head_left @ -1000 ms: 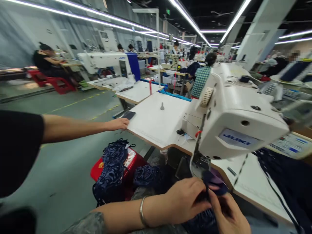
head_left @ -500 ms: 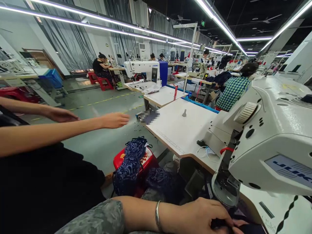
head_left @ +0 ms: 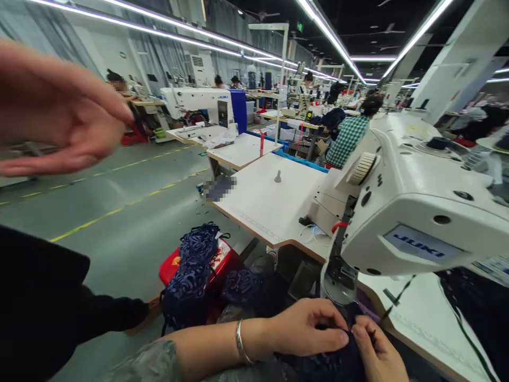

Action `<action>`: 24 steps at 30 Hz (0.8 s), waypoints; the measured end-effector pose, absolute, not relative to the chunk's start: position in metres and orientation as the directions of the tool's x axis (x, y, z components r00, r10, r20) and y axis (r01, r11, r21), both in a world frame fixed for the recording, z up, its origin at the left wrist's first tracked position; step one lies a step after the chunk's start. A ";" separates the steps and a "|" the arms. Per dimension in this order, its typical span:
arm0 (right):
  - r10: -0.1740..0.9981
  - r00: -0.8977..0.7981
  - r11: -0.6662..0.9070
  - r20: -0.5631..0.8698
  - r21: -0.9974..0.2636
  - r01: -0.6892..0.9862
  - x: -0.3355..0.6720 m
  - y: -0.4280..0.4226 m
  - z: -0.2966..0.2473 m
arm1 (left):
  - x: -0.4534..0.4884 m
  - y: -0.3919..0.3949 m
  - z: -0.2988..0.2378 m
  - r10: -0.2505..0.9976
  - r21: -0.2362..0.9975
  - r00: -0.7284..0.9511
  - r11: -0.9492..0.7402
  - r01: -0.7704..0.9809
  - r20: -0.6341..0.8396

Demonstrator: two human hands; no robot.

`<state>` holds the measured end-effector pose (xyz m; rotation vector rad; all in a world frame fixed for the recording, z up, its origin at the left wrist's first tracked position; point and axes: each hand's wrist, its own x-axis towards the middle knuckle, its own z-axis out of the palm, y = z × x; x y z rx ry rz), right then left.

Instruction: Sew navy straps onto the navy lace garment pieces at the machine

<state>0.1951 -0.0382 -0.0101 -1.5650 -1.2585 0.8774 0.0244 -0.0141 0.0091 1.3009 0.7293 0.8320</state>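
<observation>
My left hand (head_left: 306, 331), with a metal bracelet on the wrist, pinches dark navy fabric (head_left: 330, 367) just below the needle end of a white Juki sewing machine (head_left: 413, 212). My right hand (head_left: 376, 350) meets it from the right, fingers closed on the same fabric. Both hands sit at the front edge of the white sewing table (head_left: 262, 204). The fabric spreads down over my lap and is partly hidden by my hands.
A person in black stands close on my left, one blurred hand (head_left: 59, 116) raised near the camera. A red stool (head_left: 220, 260) draped with navy fabric (head_left: 191, 270) stands by the table. A person in a checked shirt (head_left: 348, 138) sits ahead. More machines line the aisle.
The neighbouring person's arm has left the table corner and their hand now hangs raised near the camera. My hands stay on the fabric under the machine.
</observation>
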 end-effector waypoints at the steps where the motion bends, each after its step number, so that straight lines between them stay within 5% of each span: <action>1: 0.978 0.204 -0.034 0.033 -0.948 0.315 0.196 -0.037 -0.011 | 0.023 -0.013 0.012 0.859 0.993 0.509 0.013 -0.121 0.050; 8: 0.936 0.328 0.005 0.131 -0.934 0.358 0.205 -0.049 -0.007 | 0.013 -0.005 0.028 0.867 0.989 0.484 -0.059 -0.136 0.118; 13: 0.973 0.102 0.134 0.209 -0.860 0.492 0.208 -0.054 0.005 | 0.014 -0.005 0.028 0.826 0.985 0.554 -0.006 -0.173 0.103; 24: 0.987 0.017 0.125 0.160 -0.827 0.548 0.198 -0.057 0.014 | 0.024 -0.007 0.026 0.835 0.968 0.547 0.083 -0.237 0.062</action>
